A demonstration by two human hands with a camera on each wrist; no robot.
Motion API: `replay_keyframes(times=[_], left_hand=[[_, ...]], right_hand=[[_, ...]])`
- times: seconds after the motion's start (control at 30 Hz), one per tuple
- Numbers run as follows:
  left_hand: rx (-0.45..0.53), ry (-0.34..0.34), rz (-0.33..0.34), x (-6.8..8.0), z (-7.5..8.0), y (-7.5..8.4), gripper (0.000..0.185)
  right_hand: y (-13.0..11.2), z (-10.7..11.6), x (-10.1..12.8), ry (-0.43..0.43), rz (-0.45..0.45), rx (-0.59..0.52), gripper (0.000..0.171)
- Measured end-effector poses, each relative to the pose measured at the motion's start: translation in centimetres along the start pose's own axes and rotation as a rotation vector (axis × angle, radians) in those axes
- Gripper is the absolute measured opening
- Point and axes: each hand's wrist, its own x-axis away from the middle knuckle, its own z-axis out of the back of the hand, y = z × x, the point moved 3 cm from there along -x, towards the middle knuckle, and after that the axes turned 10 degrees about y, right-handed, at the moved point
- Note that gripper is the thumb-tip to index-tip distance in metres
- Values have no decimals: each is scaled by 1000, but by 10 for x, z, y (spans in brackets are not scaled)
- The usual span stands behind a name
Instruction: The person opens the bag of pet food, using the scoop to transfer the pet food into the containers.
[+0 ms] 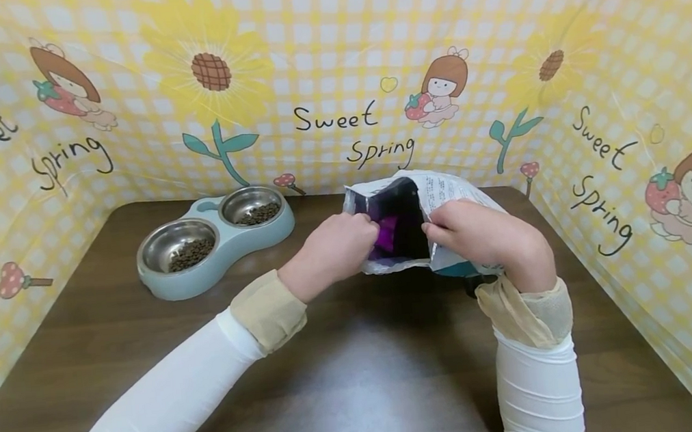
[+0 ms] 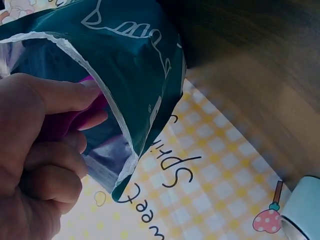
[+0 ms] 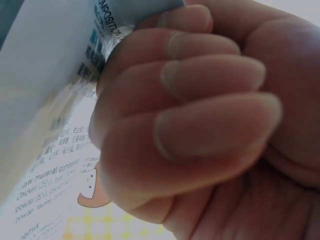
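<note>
**Head view: two hands at the mouth of a foil pet-food pouch**

Head view first: the left hand (image 1: 338,247) has its fingers curled into the open mouth of the pouch (image 1: 411,227), touching something purple (image 1: 388,233) inside; whether it grips that, I cannot tell. The right hand (image 1: 477,232) pinches the opposite lip of the pouch, fingers folded tight over the edge. The pouch stands on the table between the two hands, towards the back right, its mouth pulled apart.

From the left wrist, the pouch's outside is glossy teal film with white line drawing, its torn rim ragged and white, the lining silvery. The right wrist shows the back panel, white with small blue and black print; "Chicken (25%)" and "powder (5%)" can be read, the rest is too blurred.

Both forearms wear white sleeves with beige cuffs. The table (image 1: 360,379) is dark brown wood grain with a dull sheen. To the left sits a pale green double feeder (image 1: 215,244) with two round steel bowls, each holding brown kibble. Behind, a yellow gingham backdrop (image 1: 332,52) carries sunflowers, cartoon girls and the words "Sweet Spring".
</note>
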Motion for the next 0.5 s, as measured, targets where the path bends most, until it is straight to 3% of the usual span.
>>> replay_keyframes(times=[0.23, 0.5], left_hand=[[91, -47, 80, 0, -4, -8, 13], [298, -83, 198, 2, -10, -20, 18]], right_hand=[[1, -2, -1, -12, -15, -15, 41], [1, 0, 1, -19, -25, -22, 42]])
